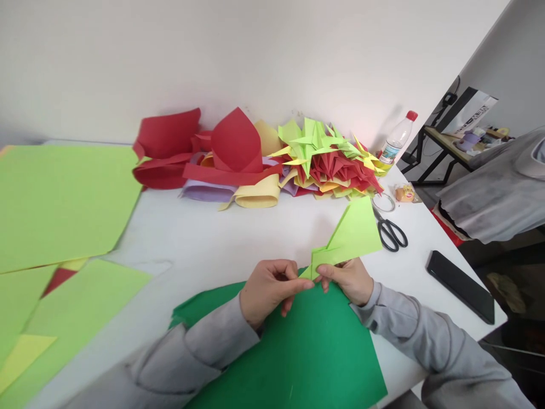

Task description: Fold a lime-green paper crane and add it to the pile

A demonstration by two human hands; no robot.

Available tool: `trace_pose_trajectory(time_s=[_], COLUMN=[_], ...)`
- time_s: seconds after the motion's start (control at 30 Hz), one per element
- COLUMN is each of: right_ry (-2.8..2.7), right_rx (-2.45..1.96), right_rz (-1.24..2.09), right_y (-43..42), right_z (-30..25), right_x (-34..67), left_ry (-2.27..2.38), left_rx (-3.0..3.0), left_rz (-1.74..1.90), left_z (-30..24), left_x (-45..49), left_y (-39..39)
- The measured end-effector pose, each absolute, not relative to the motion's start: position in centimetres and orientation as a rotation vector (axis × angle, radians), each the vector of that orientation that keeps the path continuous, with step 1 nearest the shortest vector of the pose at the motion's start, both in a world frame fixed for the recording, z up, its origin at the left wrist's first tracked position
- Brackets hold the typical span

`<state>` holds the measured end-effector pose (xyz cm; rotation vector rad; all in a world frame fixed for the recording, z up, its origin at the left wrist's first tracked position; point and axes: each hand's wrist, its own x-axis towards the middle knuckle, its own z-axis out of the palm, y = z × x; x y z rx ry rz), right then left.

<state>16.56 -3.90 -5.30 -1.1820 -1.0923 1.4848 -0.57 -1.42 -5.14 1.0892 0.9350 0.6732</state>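
A folded light green paper is held up between my two hands, its wide flap spreading to the upper right. My left hand pinches the narrow lower-left tip between thumb and fingers. With the thumb on its front, my right hand grips the paper near the folded band; most of its fingers are hidden behind. Beneath both hands lies a dark green sheet on the white table.
Red folded paper hats stand by the wall beside a pile of folded paper stars. Light green sheets cover the left side. On the right are scissors, a phone, a bottle and a person.
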Motion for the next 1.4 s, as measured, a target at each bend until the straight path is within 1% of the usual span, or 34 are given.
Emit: trace_pose_trajectory(time_s=[0.27, 0.43, 0.53, 0.67, 0.83, 0.97, 1.07, 1.1, 1.17, 1.3, 1.4], right_ry=[-1.108, -1.085, -1.022, -1.038, -1.086, -1.043, -0.959, -0.911, -0.897, -0.905, -1.036], right_rx=[-1.213, -1.226, -1.242, -1.224, -1.153, -1.165, -1.288, -1.338, -1.412, -1.482, -1.492], right_rz=[1.424, 1.351, 1.314, 1.389, 1.552, 1.574, 1.356, 1.253, 1.150, 0.952, 0.667], right_y=[-3.8, -3.3, -2.8, -2.9, -3.9, -3.6, -2.5, -2.0, -1.3, -0.9, -1.7], right_z=[-5.9, -5.9, -6.2, -6.0, -5.3, -5.7, -5.9, -5.8, -5.7, -5.4, -4.8], right_x=[16.6, 17.1, 17.6, 17.4, 16.3, 16.8, 18.3, 19.0, 20.3, 22.1, 21.8], left_ry=[1.139, 1.127, 1.130, 1.017, 0.765, 0.759, 0.813, 0.826, 0.850, 0.845, 0.839], left_rx=[1.344, 1.617, 1.632, 1.543, 1.557, 1.540, 1.532, 1.549, 1.596, 1.718, 1.806], left_rz=[0.759, 0.821, 0.845, 0.810, 0.659, 0.592, 0.524, 0.476, 0.371, 0.145, 0.128], left_z=[-5.0, -5.1, -5.2, -5.0, -4.8, -4.8, -4.8, -4.8, -4.9, -4.8, -4.9], left_x=[-1.0, -1.4, -1.6, -1.8, -1.8, -1.8, -2.3, -2.5, -3.2, -4.1, -4.1], left_y=[-1.0, -0.5, -0.2, 0.2, 0.4, 0.4, 1.2, 1.7, 2.8, 4.2, 4.2])
